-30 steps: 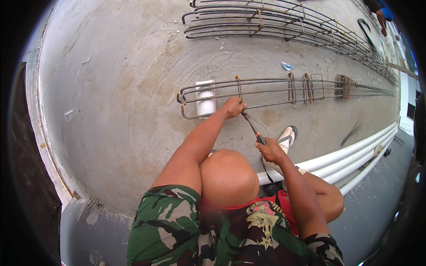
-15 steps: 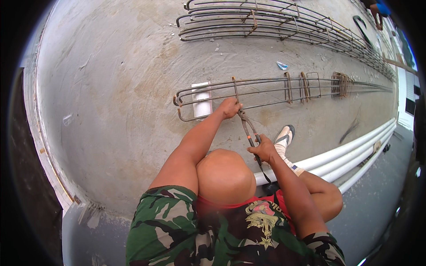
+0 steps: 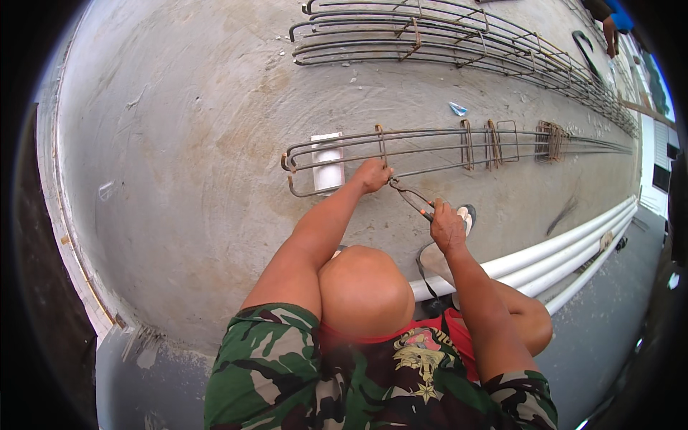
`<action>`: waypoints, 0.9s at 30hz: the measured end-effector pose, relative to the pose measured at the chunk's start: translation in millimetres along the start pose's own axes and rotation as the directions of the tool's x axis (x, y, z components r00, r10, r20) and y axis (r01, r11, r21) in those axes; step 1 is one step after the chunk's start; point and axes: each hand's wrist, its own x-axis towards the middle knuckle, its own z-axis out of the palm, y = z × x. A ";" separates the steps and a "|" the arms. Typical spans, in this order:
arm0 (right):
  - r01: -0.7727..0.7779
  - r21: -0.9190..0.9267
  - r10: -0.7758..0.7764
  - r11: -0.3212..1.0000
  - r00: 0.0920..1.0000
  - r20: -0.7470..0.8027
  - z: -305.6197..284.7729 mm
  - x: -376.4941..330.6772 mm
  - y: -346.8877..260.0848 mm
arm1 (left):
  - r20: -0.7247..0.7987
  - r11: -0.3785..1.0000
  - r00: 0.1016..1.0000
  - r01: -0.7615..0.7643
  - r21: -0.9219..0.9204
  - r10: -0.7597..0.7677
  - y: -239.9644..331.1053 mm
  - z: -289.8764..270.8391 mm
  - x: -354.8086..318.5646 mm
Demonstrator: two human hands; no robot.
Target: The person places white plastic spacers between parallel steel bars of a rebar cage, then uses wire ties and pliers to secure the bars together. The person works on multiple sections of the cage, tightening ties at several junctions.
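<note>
My left hand (image 3: 374, 175) is closed on the near corner of a steel stirrup (image 3: 380, 143), where it meets the lowest long bar of a slim rebar cage (image 3: 430, 132). In my right hand (image 3: 448, 228) are the handles of a pair of pincers (image 3: 412, 198), tilted up to the left. Their jaws meet the cage's near corner right beside my left fingertips; any wire between them is too small to make out. A white block-like piece (image 3: 328, 166) lies under the cage's hooked left end.
Several more stirrups (image 3: 550, 141) hang along the cage to the right. A larger rebar cage (image 3: 430, 46) lies beyond it. White pipes (image 3: 530, 261) run near my right leg. A small blue-white wrapper (image 3: 457, 109) rests on the concrete floor (image 3: 179, 179). Another person's arm (image 3: 610, 36) shows at far right.
My right hand has moved up and right, swinging the pincers' handles from steep to flatter. The jaws stay at the same corner, and my left hand has hardly moved.
</note>
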 end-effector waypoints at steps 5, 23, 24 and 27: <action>-0.102 0.028 0.103 0.994 0.994 -0.043 -12.0 4.3 -7.6 | 0.040 0.998 0.999 0.035 -0.057 -0.033 1.2 -2.0 -2.0; -0.944 0.282 -0.558 -0.170 0.328 0.762 -35.6 8.9 -2.8 | 0.002 0.998 0.998 0.061 0.019 -0.061 17.9 -10.3 -13.8; -0.943 0.295 -0.550 -0.154 0.329 0.767 -37.4 10.2 0.8 | -0.054 0.996 0.998 0.045 0.082 -0.040 28.7 -13.8 -19.9; -0.943 0.317 -0.527 -0.106 0.323 0.786 -35.8 13.1 10.2 | -0.104 0.932 0.970 -0.177 0.316 0.220 62.9 -14.5 -59.7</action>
